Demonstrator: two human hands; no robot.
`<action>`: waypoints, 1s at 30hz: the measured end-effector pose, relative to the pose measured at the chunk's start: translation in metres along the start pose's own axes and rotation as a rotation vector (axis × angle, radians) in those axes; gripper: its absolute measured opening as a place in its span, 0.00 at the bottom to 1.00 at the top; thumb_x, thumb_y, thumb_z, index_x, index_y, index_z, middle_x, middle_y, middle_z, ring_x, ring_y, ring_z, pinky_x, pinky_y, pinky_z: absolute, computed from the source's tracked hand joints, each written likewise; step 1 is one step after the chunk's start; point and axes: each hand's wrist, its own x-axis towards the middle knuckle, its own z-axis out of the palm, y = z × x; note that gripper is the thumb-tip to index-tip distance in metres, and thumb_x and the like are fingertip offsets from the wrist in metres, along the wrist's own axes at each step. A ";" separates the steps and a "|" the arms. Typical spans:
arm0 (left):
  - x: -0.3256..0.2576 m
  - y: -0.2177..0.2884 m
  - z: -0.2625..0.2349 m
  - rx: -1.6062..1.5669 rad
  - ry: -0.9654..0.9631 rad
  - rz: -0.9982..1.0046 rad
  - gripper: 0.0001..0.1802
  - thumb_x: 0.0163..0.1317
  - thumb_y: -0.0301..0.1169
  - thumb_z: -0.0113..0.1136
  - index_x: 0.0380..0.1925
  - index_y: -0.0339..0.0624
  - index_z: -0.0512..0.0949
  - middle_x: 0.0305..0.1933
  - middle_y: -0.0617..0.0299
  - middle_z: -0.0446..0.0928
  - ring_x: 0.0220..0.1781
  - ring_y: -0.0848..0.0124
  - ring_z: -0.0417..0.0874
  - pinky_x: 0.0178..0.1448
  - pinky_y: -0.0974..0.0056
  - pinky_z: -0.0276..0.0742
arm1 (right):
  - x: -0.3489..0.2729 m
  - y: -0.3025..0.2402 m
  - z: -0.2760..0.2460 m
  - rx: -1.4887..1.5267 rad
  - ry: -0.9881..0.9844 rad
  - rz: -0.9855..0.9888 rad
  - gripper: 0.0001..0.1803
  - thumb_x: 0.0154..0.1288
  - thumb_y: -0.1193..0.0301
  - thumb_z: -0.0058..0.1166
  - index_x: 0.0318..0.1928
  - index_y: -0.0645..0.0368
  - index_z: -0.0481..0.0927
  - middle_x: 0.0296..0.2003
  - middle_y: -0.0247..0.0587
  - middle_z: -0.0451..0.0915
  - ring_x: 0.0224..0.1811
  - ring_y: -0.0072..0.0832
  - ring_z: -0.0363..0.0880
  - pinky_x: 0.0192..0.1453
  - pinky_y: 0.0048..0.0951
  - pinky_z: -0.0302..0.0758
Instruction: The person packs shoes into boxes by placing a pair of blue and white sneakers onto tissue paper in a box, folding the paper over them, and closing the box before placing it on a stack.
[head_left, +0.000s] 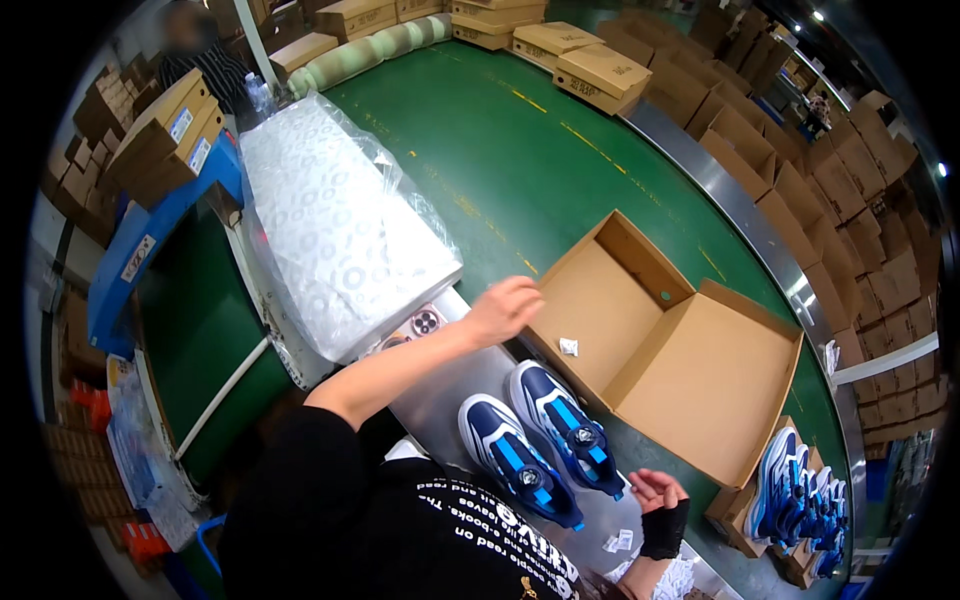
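My left hand (503, 309) reaches forward over the metal table (440, 400), its fingers curled at the near edge of the stack of white patterned wrapping paper (335, 225) under clear plastic. It sits just left of an open brown shoe box (672, 345) with a small white packet (568, 346) inside. A pair of blue and white shoes (540, 440) lies on the table in front of me. My right hand (658, 497), in a black fingerless glove, hovers low beside the toe of the right shoe, holding nothing.
A curved metal conveyor (760, 230) runs along the right with stacked brown cartons (840, 170) behind it. More blue shoes (800, 495) stand in boxes at lower right. Shoe boxes (170, 125) pile at left; another person (195, 55) stands far back.
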 end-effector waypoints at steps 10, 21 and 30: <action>-0.094 -0.127 -0.166 0.723 -0.148 -1.078 0.33 0.59 0.52 0.40 0.60 0.47 0.55 0.68 0.56 0.40 0.69 0.63 0.39 0.61 0.36 0.38 | 0.136 0.026 0.127 -1.550 -0.217 -0.262 0.24 0.50 0.70 0.54 0.51 0.60 0.68 0.49 0.52 0.70 0.51 0.44 0.69 0.56 0.36 0.64; -0.056 -0.132 -0.222 0.804 0.446 -0.481 0.10 0.60 0.33 0.41 0.26 0.40 0.69 0.27 0.48 0.74 0.30 0.48 0.74 0.33 0.50 0.68 | 0.150 0.047 0.102 -1.734 -0.363 0.000 0.27 0.54 0.77 0.35 0.56 0.48 0.65 0.40 0.57 0.74 0.43 0.49 0.73 0.47 0.40 0.69; 0.077 0.059 -0.092 -0.155 0.231 -0.139 0.11 0.62 0.33 0.43 0.29 0.35 0.67 0.25 0.52 0.67 0.27 0.63 0.69 0.33 0.62 0.66 | 0.117 0.003 0.201 -0.889 -0.416 -0.305 0.46 0.46 0.63 0.63 0.61 0.58 0.49 0.54 0.49 0.63 0.55 0.35 0.65 0.55 0.34 0.64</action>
